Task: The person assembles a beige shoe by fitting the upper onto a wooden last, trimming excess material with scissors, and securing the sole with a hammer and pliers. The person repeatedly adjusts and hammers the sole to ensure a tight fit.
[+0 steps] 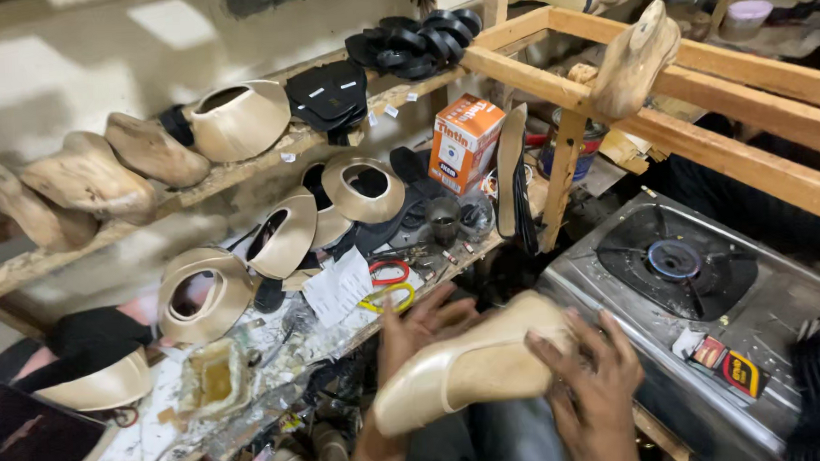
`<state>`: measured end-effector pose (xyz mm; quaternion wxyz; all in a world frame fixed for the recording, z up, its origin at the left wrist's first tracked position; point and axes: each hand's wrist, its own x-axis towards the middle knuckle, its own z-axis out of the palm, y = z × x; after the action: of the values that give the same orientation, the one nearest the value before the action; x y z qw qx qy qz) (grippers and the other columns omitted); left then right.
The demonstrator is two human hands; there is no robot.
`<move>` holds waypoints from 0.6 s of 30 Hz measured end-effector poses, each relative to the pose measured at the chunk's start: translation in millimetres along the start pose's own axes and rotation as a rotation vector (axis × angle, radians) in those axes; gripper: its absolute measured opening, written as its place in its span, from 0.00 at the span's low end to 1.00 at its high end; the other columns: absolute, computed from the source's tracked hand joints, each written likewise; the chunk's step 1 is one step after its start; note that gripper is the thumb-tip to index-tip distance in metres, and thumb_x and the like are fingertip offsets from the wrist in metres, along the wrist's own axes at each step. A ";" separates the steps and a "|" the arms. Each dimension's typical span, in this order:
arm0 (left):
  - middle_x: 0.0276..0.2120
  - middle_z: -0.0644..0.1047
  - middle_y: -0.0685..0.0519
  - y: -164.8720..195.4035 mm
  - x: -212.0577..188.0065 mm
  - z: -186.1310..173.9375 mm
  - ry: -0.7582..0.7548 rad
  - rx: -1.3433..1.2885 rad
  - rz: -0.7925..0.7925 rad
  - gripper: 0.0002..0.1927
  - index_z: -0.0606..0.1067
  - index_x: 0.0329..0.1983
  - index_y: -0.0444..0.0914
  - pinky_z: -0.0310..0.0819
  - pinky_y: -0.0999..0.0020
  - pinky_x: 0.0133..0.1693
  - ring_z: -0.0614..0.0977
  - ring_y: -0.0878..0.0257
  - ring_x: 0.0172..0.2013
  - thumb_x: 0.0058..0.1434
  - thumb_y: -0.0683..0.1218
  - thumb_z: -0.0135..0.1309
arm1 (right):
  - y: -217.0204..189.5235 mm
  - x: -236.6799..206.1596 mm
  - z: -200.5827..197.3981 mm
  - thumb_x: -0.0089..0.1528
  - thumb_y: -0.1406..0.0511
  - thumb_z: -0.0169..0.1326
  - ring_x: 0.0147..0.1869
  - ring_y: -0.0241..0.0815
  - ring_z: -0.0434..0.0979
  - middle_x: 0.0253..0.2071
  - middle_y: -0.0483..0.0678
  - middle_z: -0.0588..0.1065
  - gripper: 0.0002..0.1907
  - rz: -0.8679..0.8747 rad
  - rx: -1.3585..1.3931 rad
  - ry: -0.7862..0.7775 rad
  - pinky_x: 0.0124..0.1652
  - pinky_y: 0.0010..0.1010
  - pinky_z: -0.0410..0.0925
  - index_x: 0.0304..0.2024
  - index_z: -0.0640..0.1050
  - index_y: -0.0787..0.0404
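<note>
Both hands hold one shoe. The shoe [471, 366] is pale gold and shiny, and it lies on its side low in the middle of the view, above the person's lap. Its toe points to the lower left and its back end points up to the right.

The left hand [419, 327] is behind the shoe. Its fingers are spread a little and rest along the far side of the shoe, so the hand cups it from the back. The right hand [591, 375] wraps over the back end of the shoe. Its fingers are curled down on the top and its thumb presses on the near side. Neither hand is flat open or a tight fist.

To the left is a messy bench [160, 426] with scissors [387, 287] with red and yellow handles and a slip of white paper [337, 284]. More gold shoe tops [201, 295] sit there. Wooden foot shapes [85, 180] lie on a shelf above. An orange box [464, 140] stands near a wooden post. To the right, just beside the right hand, is a gas stove [679, 265].
</note>
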<state>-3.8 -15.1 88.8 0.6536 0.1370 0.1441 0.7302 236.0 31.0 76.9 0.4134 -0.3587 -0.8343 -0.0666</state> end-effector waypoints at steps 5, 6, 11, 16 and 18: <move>0.69 0.63 0.44 -47.7 -22.7 21.9 0.170 0.324 0.162 0.46 0.52 0.74 0.42 0.66 0.54 0.63 0.70 0.48 0.65 0.56 0.51 0.60 | -22.4 -17.8 48.1 0.69 0.49 0.36 0.76 0.53 0.59 0.72 0.55 0.64 0.33 0.881 1.246 -0.218 0.70 0.45 0.52 0.71 0.62 0.58; 0.72 0.61 0.46 -54.7 -24.7 24.7 0.204 0.382 0.191 0.51 0.48 0.77 0.44 0.65 0.56 0.65 0.68 0.50 0.69 0.55 0.46 0.64 | -23.0 -25.4 53.8 0.69 0.48 0.37 0.67 0.54 0.63 0.67 0.57 0.66 0.33 1.017 1.323 -0.266 0.62 0.45 0.56 0.71 0.63 0.58; 0.67 0.64 0.41 -63.0 -20.6 17.1 0.141 0.811 0.166 0.55 0.42 0.79 0.45 0.72 0.59 0.58 0.75 0.55 0.60 0.55 0.43 0.62 | -18.8 -54.3 52.8 0.66 0.44 0.40 0.26 0.55 0.78 0.43 0.65 0.76 0.35 1.590 1.675 -0.408 0.24 0.43 0.72 0.67 0.69 0.58; 0.59 0.79 0.42 -33.4 -4.6 -21.6 0.091 1.015 -0.080 0.36 0.56 0.77 0.40 0.71 0.63 0.57 0.79 0.57 0.54 0.68 0.49 0.51 | 20.3 -37.9 16.2 0.62 0.40 0.38 0.24 0.50 0.81 0.40 0.64 0.84 0.40 1.308 1.920 -0.237 0.17 0.32 0.70 0.65 0.70 0.59; 0.56 0.80 0.43 -26.9 -2.7 -35.1 0.253 0.875 -0.220 0.31 0.62 0.73 0.39 0.74 0.61 0.57 0.82 0.54 0.55 0.67 0.50 0.49 | 51.1 -17.3 -6.4 0.64 0.44 0.37 0.35 0.53 0.84 0.43 0.65 0.82 0.37 1.430 1.700 -0.077 0.32 0.37 0.75 0.65 0.68 0.62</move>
<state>7.5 -16.1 46.0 0.5854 0.2933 0.5308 0.5381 280.4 56.6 58.8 0.4416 -0.3589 -0.2214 0.7919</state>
